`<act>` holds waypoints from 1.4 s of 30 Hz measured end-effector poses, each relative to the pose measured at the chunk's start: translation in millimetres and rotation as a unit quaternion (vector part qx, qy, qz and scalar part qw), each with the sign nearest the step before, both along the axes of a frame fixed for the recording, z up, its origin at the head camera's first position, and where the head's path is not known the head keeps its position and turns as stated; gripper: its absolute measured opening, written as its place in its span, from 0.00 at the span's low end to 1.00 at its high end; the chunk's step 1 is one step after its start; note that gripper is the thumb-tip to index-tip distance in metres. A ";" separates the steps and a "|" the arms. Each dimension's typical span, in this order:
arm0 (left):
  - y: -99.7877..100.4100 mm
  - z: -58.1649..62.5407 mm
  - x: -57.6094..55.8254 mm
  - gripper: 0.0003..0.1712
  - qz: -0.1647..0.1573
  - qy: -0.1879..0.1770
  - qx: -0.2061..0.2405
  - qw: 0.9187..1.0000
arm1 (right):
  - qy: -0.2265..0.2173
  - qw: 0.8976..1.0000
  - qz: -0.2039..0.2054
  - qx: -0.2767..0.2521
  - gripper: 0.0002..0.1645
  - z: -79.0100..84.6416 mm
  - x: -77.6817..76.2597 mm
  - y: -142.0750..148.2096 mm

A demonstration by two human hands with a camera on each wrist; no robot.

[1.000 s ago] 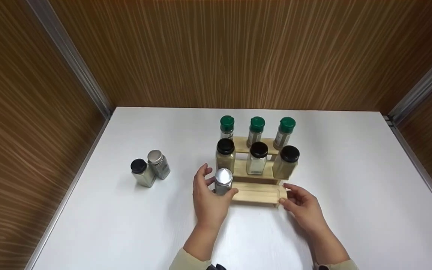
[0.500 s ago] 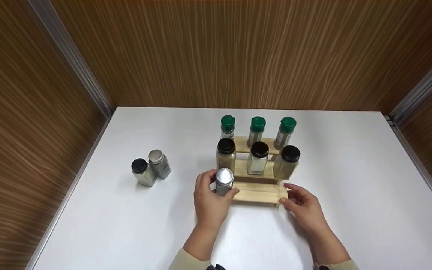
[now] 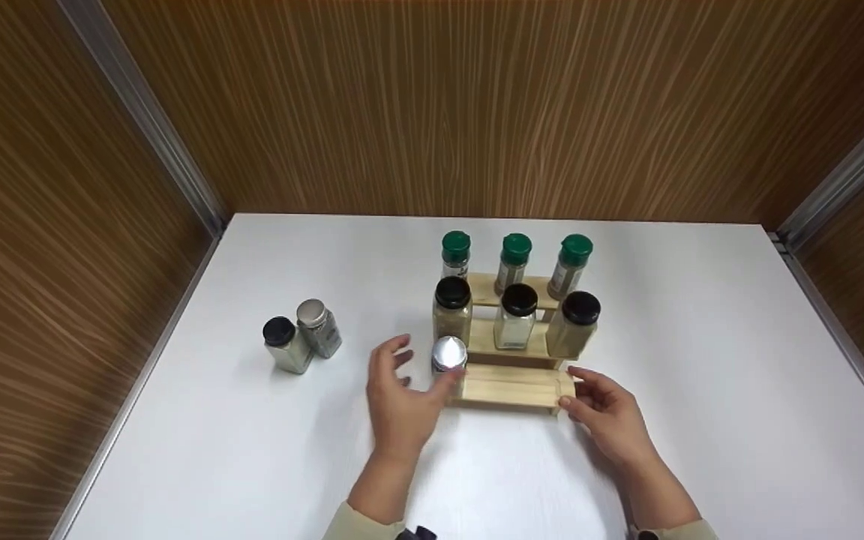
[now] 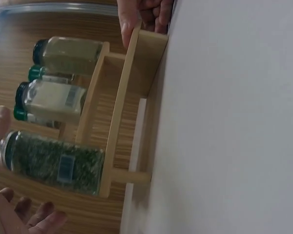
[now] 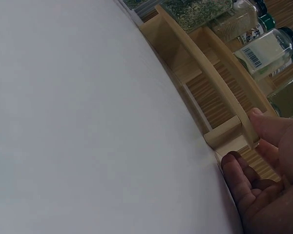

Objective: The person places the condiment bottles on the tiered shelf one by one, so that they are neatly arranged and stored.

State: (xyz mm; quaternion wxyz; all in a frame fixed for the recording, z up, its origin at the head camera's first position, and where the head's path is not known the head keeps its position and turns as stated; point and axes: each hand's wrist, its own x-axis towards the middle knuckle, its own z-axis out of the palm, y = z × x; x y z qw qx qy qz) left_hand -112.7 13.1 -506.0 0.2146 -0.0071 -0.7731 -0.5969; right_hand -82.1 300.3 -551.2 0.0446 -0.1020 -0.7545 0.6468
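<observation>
From where I'm standing, the person's left hand [image 3: 402, 412] is hanging loose and spread beside a clear glass jar of green flakes with a shiny silver lid [image 3: 448, 354], its fingers bending apart from the glass; whether the thumb tip is touching, I cannot tell. That jar is standing upright at the left end of the front shelf of a pale wooden three-tier rack [image 3: 514, 388], its base sitting near the shelf's end edge. The right hand [image 3: 612, 416] is pinching the shelf's opposite end, thumb pressing on the upper edge, and a stretch of bare board is lying between jar and thumb. Behind, three square glass jars with black lids [image 3: 514, 326] are filling the middle tier, and three slim bottles with green caps [image 3: 511, 262] are lining the top one. Well off to the left, a black-lidded jar of pale contents [image 3: 291, 354] and a dull-silver-lidded glass jar [image 3: 322, 335] are standing close together, while the smooth white tabletop [image 3: 702, 337] is running back to the brown wood-grain wall [image 3: 432, 112]
</observation>
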 end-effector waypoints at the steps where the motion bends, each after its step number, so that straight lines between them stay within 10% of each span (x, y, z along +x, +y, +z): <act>1: -6.9 0.7 -1.3 0.45 0.007 0.015 0.010 1.000 | 0.000 1.000 -0.001 0.001 0.30 0.0 -0.1 -0.1; 10: -75.0 -1.4 -18.7 0.36 0.121 0.108 0.018 0.987 | 0.008 1.000 -0.003 -0.006 0.30 0.2 0.6 0.0; 17: -115.7 -5.2 -31.1 0.63 0.204 0.100 -0.040 0.973 | 0.008 1.000 -0.003 -0.007 0.30 -0.3 0.7 0.8; 29: -143.6 -25.7 -50.0 0.73 0.167 -0.013 -0.063 0.984 | 0.008 1.000 0.004 -0.007 0.30 0.1 0.3 -0.4; 42: -156.5 -28.1 -62.9 0.54 0.125 -0.111 -0.041 0.985 | -0.001 1.000 0.005 0.003 0.31 0.6 1.0 0.4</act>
